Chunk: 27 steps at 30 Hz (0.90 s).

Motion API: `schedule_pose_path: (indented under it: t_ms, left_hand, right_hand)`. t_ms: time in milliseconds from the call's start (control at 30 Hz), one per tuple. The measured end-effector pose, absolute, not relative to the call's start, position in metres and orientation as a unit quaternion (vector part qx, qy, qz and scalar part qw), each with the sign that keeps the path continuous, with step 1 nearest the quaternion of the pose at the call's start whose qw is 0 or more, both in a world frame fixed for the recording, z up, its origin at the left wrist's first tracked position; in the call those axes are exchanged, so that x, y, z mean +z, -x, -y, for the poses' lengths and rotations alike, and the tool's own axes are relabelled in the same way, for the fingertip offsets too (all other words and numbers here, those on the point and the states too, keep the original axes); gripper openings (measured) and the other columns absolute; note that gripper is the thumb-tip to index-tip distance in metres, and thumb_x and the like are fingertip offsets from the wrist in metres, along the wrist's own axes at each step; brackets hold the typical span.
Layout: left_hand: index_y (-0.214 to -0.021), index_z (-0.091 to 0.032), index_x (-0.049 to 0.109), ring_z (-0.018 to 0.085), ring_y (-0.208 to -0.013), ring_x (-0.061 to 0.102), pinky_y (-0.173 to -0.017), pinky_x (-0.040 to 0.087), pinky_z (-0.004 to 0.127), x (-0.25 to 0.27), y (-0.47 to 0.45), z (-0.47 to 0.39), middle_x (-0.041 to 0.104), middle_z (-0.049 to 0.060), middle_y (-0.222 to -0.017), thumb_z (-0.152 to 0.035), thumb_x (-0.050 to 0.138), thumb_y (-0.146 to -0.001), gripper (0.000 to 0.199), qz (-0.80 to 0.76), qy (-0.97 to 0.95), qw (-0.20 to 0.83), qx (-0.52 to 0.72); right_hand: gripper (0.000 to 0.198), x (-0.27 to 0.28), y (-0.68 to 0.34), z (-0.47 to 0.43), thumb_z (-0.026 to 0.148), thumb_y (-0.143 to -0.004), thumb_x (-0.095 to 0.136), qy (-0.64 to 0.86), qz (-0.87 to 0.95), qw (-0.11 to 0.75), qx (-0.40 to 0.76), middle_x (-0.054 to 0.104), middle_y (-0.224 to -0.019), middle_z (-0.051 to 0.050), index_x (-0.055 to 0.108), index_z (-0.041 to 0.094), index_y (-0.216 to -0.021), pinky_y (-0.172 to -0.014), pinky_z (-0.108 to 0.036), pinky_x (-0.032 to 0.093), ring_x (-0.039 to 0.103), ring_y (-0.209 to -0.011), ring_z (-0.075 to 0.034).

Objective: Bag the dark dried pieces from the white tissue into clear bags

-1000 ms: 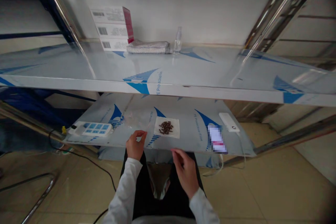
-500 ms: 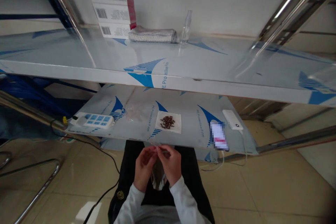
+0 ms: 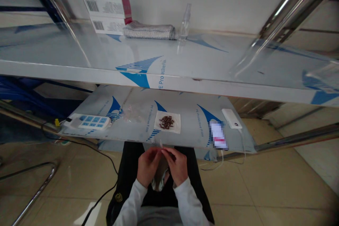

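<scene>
My left hand [image 3: 148, 165] and my right hand [image 3: 177, 165] meet above my lap, just in front of the lower shelf's edge. Both are closed in a pinch, fingertips nearly touching. Between them shows a small, clear piece of plastic [image 3: 160, 143], faint and partly covered by the fingers; its exact kind is unclear. Beyond the hands, a pile of small dark brown screws [image 3: 166, 122] lies on a square white sheet [image 3: 177, 127] on the lower shelf [image 3: 137, 127].
Left on the lower shelf lie a power strip [image 3: 95, 122] and crumpled clear plastic [image 3: 131, 113]. To the right are a phone [image 3: 218, 135] and a white power bank [image 3: 231, 118] with cables. The upper shelf [image 3: 212, 63] holds stacked boxes [image 3: 106, 7], a folded cloth [image 3: 149, 31] and a spray bottle [image 3: 185, 23].
The view has shifted slightly, so the shelves sit further left. My hands stay together, fingers a little repositioned, and the clear plastic stands up more between the fingertips.
</scene>
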<state>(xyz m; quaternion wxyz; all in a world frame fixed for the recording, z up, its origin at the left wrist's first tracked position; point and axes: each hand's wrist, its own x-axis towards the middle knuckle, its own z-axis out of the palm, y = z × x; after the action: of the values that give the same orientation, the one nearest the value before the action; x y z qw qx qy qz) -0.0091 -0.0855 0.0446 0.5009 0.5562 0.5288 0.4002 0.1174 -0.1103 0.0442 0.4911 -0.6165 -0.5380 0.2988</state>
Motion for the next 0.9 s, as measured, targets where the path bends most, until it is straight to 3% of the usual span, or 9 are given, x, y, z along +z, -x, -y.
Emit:
schedule_pose_path:
  t_ms: [133,233,367,500,600,700,800,833,900]
  left_hand:
    - [-0.060,-0.020,0.061,0.017,-0.055,0.064,-0.055,0.045,0.025,0.054,0.009,0.091,0.067,0.002,-0.058,-0.032,0.061,-0.072,0.016,-0.624,-0.652,0.310,0.300]
    - [-0.054,-0.022,0.055,0.018,-0.052,0.062,-0.053,0.042,0.026,0.060,0.003,0.094,0.064,0.002,-0.054,-0.029,0.061,-0.069,0.018,-0.654,-0.673,0.227,0.259]
    - [-0.056,-0.023,0.051,0.018,-0.053,0.063,-0.052,0.042,0.026,0.064,-0.005,0.094,0.065,0.002,-0.057,-0.030,0.057,-0.073,0.019,-0.638,-0.691,0.226,0.255]
    - [-0.057,-0.024,0.050,0.017,-0.055,0.063,-0.053,0.043,0.026,0.064,-0.005,0.096,0.065,0.002,-0.058,-0.031,0.055,-0.075,0.021,-0.630,-0.694,0.230,0.264]
    - [-0.057,-0.024,0.053,0.018,-0.056,0.062,-0.055,0.044,0.028,0.064,-0.002,0.100,0.064,0.002,-0.059,-0.031,0.058,-0.074,0.020,-0.621,-0.704,0.226,0.261]
    - [-0.068,-0.023,0.062,0.023,-0.076,0.065,-0.071,0.049,0.034,0.064,0.002,0.098,0.068,0.006,-0.074,-0.032,0.061,-0.074,0.011,-0.575,-0.717,0.239,0.314]
    - [-0.096,-0.020,0.064,0.027,-0.099,0.061,-0.083,0.049,0.038,0.061,0.005,0.085,0.067,0.011,-0.103,-0.048,0.065,-0.071,0.038,-0.578,-0.621,0.334,0.411]
    - [-0.099,-0.018,0.064,0.026,-0.096,0.063,-0.079,0.051,0.036,0.058,0.006,0.080,0.067,0.011,-0.103,-0.054,0.063,-0.071,0.046,-0.578,-0.571,0.406,0.418]
    - [-0.088,-0.014,0.065,0.020,-0.074,0.065,-0.063,0.051,0.030,0.051,0.007,0.071,0.070,0.010,-0.085,-0.062,0.058,-0.071,0.051,-0.558,-0.476,0.559,0.386]
  right_hand:
    - [0.013,0.032,-0.128,0.110,0.022,-0.081,0.056,0.670,0.547,0.450,0.222,0.072,-0.071,-0.005,0.068,0.018,-0.081,-0.060,-0.025,0.054,0.069,-0.062,-0.018]
    - [0.017,0.033,-0.128,0.110,0.014,-0.079,0.052,0.688,0.555,0.444,0.147,0.071,-0.077,-0.006,0.065,0.017,-0.088,-0.064,-0.027,0.054,0.068,-0.067,-0.018]
    - [0.030,0.045,-0.124,0.106,0.004,-0.077,0.046,0.619,0.621,0.443,0.187,0.070,-0.101,-0.007,0.070,0.021,-0.083,-0.080,-0.028,0.053,0.067,-0.091,-0.018]
    - [0.034,0.050,-0.125,0.103,0.005,-0.078,0.049,0.603,0.621,0.440,0.239,0.073,-0.094,-0.006,0.073,0.022,-0.095,-0.080,-0.028,0.055,0.069,-0.087,-0.019]
    - [0.034,0.049,-0.131,0.101,0.004,-0.076,0.050,0.622,0.615,0.419,0.243,0.074,-0.091,-0.007,0.076,0.022,-0.087,-0.079,-0.031,0.056,0.070,-0.085,-0.021]
    - [0.035,0.051,-0.138,0.101,0.004,-0.074,0.050,0.606,0.601,0.431,0.295,0.075,-0.092,-0.007,0.076,0.022,-0.090,-0.082,-0.034,0.055,0.070,-0.088,-0.023]
    - [0.033,0.053,-0.147,0.103,0.015,-0.076,0.059,0.565,0.539,0.462,0.420,0.075,-0.094,-0.006,0.071,0.021,-0.106,-0.075,-0.034,0.057,0.070,-0.085,-0.022]
    - [0.035,0.053,-0.150,0.104,0.020,-0.075,0.063,0.553,0.515,0.466,0.460,0.075,-0.091,-0.006,0.070,0.020,-0.110,-0.070,-0.032,0.058,0.071,-0.079,-0.022]
    - [0.037,0.053,-0.157,0.106,0.029,-0.075,0.067,0.540,0.496,0.465,0.497,0.075,-0.083,-0.005,0.069,0.018,-0.111,-0.059,-0.028,0.057,0.068,-0.066,-0.018]
